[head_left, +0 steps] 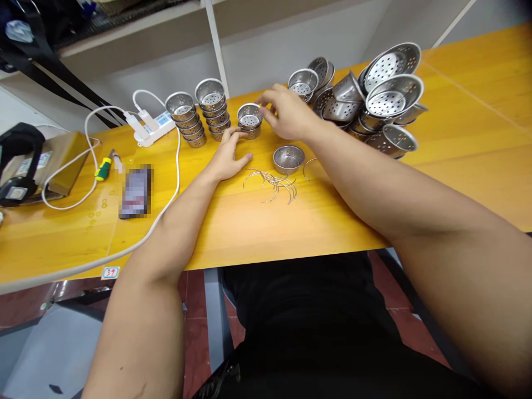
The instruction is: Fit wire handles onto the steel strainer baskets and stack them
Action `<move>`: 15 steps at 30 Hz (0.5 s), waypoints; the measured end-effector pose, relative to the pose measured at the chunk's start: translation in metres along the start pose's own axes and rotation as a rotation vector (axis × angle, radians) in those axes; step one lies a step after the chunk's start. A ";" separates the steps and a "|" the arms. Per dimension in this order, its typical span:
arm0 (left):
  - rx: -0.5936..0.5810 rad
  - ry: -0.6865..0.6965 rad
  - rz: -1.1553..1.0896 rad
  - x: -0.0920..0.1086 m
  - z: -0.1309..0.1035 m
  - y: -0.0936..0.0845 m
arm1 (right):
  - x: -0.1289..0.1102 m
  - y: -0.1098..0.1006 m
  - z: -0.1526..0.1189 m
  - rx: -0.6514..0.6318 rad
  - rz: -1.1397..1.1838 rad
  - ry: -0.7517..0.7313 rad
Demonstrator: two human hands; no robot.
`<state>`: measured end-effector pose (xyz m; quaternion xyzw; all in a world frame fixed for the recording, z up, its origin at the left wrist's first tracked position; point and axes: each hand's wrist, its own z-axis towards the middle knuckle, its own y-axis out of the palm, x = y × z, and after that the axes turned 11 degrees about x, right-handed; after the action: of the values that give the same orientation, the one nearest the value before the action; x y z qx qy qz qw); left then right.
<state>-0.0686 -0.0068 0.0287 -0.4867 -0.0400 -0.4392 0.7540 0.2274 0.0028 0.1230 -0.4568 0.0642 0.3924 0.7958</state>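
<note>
Two small perforated metal cups (pixel 250 119) stand stacked near the back of the table. My right hand (pixel 286 112) reaches in from the right, its fingertips bent onto the upper cup's rim. My left hand (pixel 228 153) lies in front and to the left; its fingertips touch the lower cup's side and its thumb is spread away. A plain-walled metal cup (pixel 288 160) sits nearer me, beside a loose heap of curved metal wires (pixel 272 182). One more curved wire (pixel 306 168) lies partly behind my right forearm.
Two tall stacks of perforated cups (pixel 192 128) (pixel 216 113) stand left of my hands. To the right is a jumbled pile of perforated cups (pixel 384 105). A power strip (pixel 155 130), a white cable (pixel 178 160), a screwdriver (pixel 103 168), a phone (pixel 136 191) and headphones (pixel 20 160) lie left.
</note>
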 end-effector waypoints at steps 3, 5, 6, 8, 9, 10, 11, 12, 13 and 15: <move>0.034 0.039 -0.030 0.002 -0.001 0.000 | -0.009 -0.041 0.007 -0.174 -0.009 0.048; 0.051 0.070 -0.037 0.006 -0.001 -0.001 | -0.007 -0.059 0.008 -0.428 -0.060 0.072; 0.054 0.085 -0.036 0.008 -0.002 -0.002 | -0.005 -0.064 0.007 -0.541 -0.094 0.066; 0.047 0.110 -0.038 0.015 -0.002 -0.005 | 0.001 -0.064 0.004 -0.681 -0.148 0.029; 0.040 0.122 -0.047 0.019 -0.002 -0.007 | 0.003 -0.062 0.002 -0.706 -0.165 0.008; 0.030 0.130 -0.060 0.024 -0.003 -0.009 | 0.005 -0.058 0.000 -0.709 -0.176 -0.010; 0.020 0.133 -0.079 0.028 -0.004 -0.010 | 0.005 -0.053 -0.001 -0.696 -0.187 -0.022; 0.005 0.131 -0.102 0.032 -0.004 -0.012 | 0.003 -0.050 -0.002 -0.669 -0.197 -0.031; -0.017 0.124 -0.129 0.036 -0.005 -0.012 | 0.001 -0.047 -0.002 -0.635 -0.203 -0.043; -0.079 0.103 -0.187 0.040 -0.006 -0.011 | -0.007 -0.043 -0.002 -0.555 -0.187 -0.083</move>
<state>-0.0537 -0.0377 0.0530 -0.4870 -0.0292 -0.5332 0.6911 0.2527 -0.0150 0.1543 -0.6443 -0.1206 0.3381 0.6753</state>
